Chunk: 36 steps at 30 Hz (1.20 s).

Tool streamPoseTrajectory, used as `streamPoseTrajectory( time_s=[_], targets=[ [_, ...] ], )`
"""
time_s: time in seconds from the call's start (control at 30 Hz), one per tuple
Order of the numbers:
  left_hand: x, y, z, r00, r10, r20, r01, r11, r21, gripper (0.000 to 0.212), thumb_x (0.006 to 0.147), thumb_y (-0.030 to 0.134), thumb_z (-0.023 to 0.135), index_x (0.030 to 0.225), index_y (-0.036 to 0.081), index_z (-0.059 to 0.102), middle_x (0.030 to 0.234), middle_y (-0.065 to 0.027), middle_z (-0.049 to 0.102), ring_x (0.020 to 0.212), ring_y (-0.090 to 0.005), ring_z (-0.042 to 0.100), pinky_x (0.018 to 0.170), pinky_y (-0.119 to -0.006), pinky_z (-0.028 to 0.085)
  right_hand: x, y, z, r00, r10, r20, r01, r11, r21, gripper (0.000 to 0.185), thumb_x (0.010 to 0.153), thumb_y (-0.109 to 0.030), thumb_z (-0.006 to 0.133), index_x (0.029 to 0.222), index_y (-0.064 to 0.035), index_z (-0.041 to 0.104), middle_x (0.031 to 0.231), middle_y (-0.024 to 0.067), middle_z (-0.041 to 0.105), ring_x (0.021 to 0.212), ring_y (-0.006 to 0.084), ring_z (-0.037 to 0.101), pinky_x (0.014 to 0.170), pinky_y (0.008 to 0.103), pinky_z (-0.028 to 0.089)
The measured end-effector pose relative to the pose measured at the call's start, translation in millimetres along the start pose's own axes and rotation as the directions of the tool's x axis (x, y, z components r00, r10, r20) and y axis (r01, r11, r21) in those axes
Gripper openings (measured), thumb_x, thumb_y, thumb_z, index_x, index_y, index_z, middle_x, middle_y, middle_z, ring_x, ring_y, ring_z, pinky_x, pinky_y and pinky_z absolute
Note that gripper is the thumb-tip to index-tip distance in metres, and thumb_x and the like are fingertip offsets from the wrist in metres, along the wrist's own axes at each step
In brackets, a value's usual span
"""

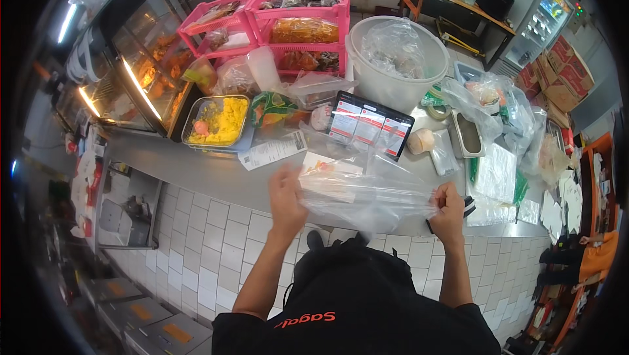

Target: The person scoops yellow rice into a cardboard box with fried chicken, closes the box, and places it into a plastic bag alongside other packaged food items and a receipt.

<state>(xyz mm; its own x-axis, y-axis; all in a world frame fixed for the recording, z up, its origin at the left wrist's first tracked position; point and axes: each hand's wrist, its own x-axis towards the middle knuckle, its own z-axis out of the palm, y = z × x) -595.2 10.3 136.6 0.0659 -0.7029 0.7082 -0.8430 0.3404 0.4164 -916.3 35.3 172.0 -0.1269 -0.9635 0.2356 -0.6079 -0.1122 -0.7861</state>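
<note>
A clear plastic bag [373,197] is stretched sideways between my two hands, above the front edge of the steel counter. My left hand [287,197] grips one side of it, partly blurred. On the other side, the fingers of my right hand [446,200] are closed on the bag's edge. Through the plastic shows a pale printed box or card [329,173] on the counter. A tablet [369,126] leans behind the bag, its lower part partly covered. A long paper slip [273,150] bearing writing lies beyond my left hand.
A steel tray of yellow food [221,121] stands at the left, beside a lit food warmer [142,74]. Behind are pink crates [300,13] and a white tub [398,89]. Right of the tablet are a steel container [467,133] and plastic bags [494,170]. A person in orange [597,256] stands far right.
</note>
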Motion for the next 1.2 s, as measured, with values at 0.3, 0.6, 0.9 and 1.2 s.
streamPoseTrajectory(
  time_s=[0.3, 0.6, 0.9, 1.2],
  targets=[
    [-23, 28, 28, 0.819, 0.153, 0.554, 0.214, 0.813, -0.542, 0.013, 0.076, 0.008, 0.064, 0.083, 0.001, 0.056, 0.079, -0.0184, 0.058, 0.072, -0.038, 0.058, 0.066, -0.045, 0.048, 6, 31, 25, 0.951, -0.249, 0.185, 0.276, 0.951, -0.139, 0.013, 0.067, 0.005, 0.056, 0.072, -0.0031, 0.048, 0.069, 0.013, 0.05, 0.064, 0.0307, 0.051, 0.058, 0.039, 0.041],
    [13, 5, 5, 0.729, -0.101, 0.677, 0.475, 0.787, -0.393, 0.013, 0.067, 0.003, 0.066, 0.08, 0.0, 0.063, 0.082, -0.0149, 0.066, 0.077, -0.0295, 0.065, 0.068, -0.038, 0.051, 14, 35, 14, 0.981, -0.184, -0.067, 0.166, 0.963, -0.214, 0.016, 0.065, 0.008, 0.056, 0.065, -0.0042, 0.046, 0.066, 0.0092, 0.051, 0.06, 0.0252, 0.052, 0.053, 0.036, 0.04],
    [12, -27, 2, 0.867, -0.006, 0.498, 0.277, 0.838, -0.471, 0.009, 0.067, -0.007, 0.054, 0.065, 0.001, 0.05, 0.066, -0.007, 0.059, 0.061, -0.0198, 0.057, 0.06, -0.036, 0.048, 9, 28, 31, 0.946, -0.292, 0.139, 0.307, 0.945, -0.111, 0.017, 0.061, 0.008, 0.058, 0.072, -0.0003, 0.047, 0.064, 0.0105, 0.05, 0.059, 0.0251, 0.053, 0.059, 0.0343, 0.046],
    [-4, -85, 3, 0.644, -0.629, 0.435, 0.707, 0.272, -0.653, 0.02, 0.078, 0.0, 0.068, 0.087, 0.005, 0.051, 0.079, -0.002, 0.053, 0.063, -0.013, 0.046, 0.062, -0.027, 0.046, 26, -11, 58, 0.842, 0.518, -0.152, -0.16, 0.508, 0.846, 0.012, 0.097, -0.007, 0.059, 0.095, -0.0104, 0.047, 0.08, -0.0015, 0.052, 0.068, 0.0041, 0.049, 0.06, 0.0198, 0.044]
  ],
)
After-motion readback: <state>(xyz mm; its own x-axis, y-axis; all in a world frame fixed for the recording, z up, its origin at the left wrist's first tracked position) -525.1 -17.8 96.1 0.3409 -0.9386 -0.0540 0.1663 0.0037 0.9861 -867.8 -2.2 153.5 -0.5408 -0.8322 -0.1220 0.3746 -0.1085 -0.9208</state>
